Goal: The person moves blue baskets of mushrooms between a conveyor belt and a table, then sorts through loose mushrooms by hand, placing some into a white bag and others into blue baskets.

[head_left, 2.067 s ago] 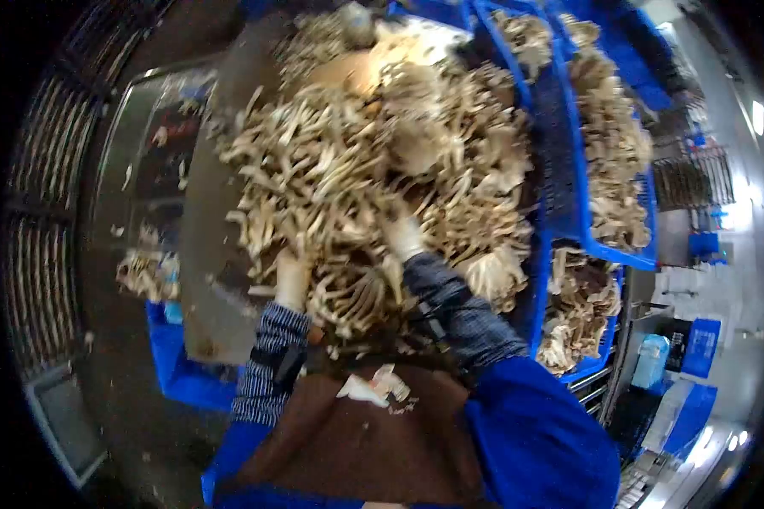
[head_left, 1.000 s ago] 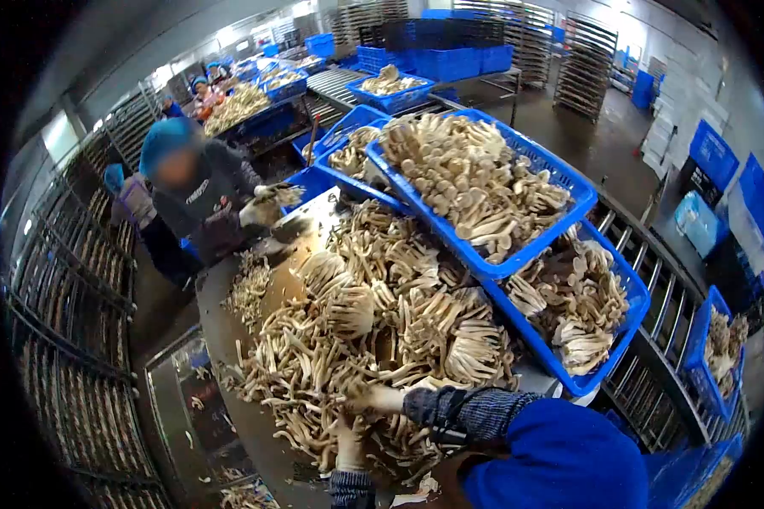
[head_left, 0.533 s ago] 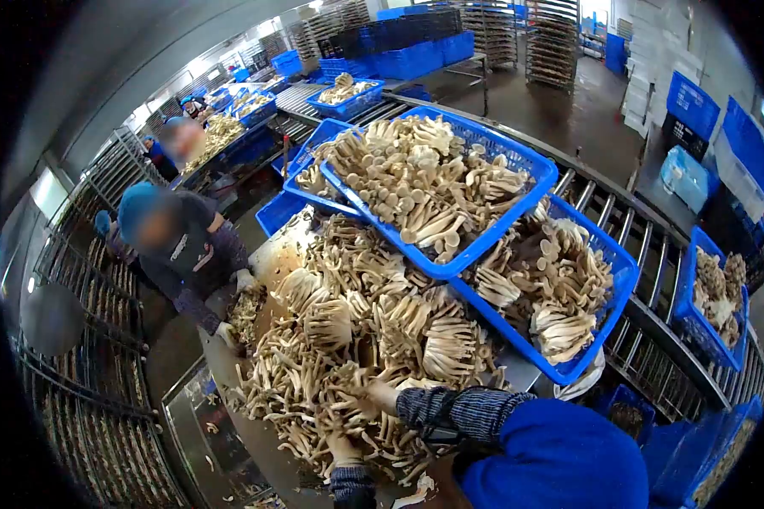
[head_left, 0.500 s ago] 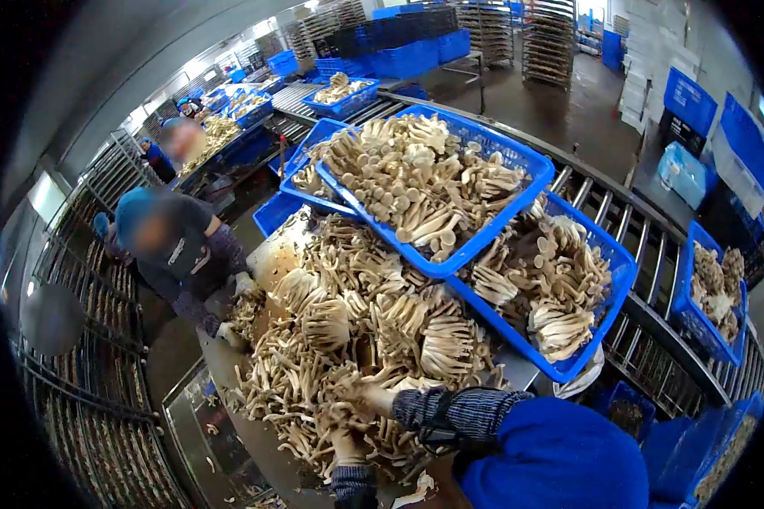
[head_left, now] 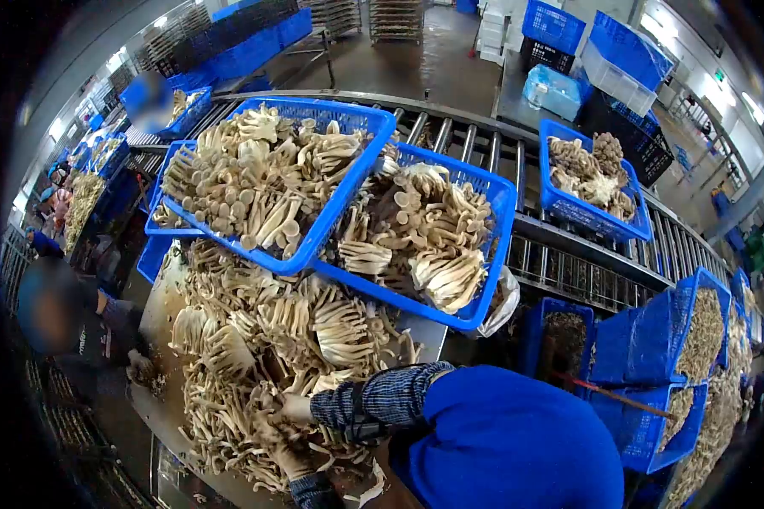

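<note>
A large heap of long-stemmed mushrooms (head_left: 238, 373) covers the metal table. Low in the heap, my gloved right hand (head_left: 295, 409) comes in from the right with its fingers closed at a dark-capped mushroom clump (head_left: 267, 424). My left hand (head_left: 293, 461), also gloved, is just below, its fingers curled round the lower side of the same clump. Their fingertips are partly hidden among the stems. Bigger bunched mushrooms (head_left: 344, 327) lie above my hands.
A full blue crate (head_left: 382, 127) overlaps a second blue crate (head_left: 505, 212) beyond the heap. Behind them runs a roller conveyor (head_left: 518, 170) carrying another mushroom crate (head_left: 556, 199). A co-worker's hand (head_left: 140, 366) is at the table's left edge. Crates of trimmings (head_left: 696, 450) stand at right.
My view has swung right, so the table and crates sit further left and more crates show at right. Both hands stay close together at the mushrooms.
</note>
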The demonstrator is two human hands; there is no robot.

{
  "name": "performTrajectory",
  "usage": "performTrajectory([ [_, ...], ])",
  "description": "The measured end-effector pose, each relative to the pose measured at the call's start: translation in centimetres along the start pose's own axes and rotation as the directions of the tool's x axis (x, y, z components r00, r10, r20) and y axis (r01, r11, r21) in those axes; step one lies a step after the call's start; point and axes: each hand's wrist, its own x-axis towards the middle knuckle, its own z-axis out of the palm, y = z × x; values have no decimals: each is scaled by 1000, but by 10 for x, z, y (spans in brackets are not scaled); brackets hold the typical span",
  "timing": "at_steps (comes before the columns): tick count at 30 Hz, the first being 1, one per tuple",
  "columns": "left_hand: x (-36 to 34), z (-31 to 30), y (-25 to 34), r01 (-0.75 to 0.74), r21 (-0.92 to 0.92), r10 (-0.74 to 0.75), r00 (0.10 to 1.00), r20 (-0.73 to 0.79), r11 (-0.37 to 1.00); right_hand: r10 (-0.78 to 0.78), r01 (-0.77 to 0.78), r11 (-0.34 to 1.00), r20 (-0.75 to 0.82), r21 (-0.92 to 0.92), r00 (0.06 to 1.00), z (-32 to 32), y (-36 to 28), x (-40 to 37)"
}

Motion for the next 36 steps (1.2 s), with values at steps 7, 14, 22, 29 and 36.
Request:
performTrajectory([
  [7,-10,16,11,-60,197,98,977,-191,979,-187,251,552,175,-795,967,3,52,60],
  [14,34,-53,-36,-14,2,14,1000,23,1000,-538,584,600,264,-546,800,44,100,92],
  [22,-2,-37,-9,-186,-39,180,975,-128,982,-34,31,988,-19,-150,999,39,4,10],
  [29,13,-70,-19,-19,-234,34,998,61,972,-299,582,-83,578,-809,760,42,34,49],
  [36,4,-54,-2,-29,-616,31,999,-7,787,-329,429,482,296,-764,897,29,61,74],
])
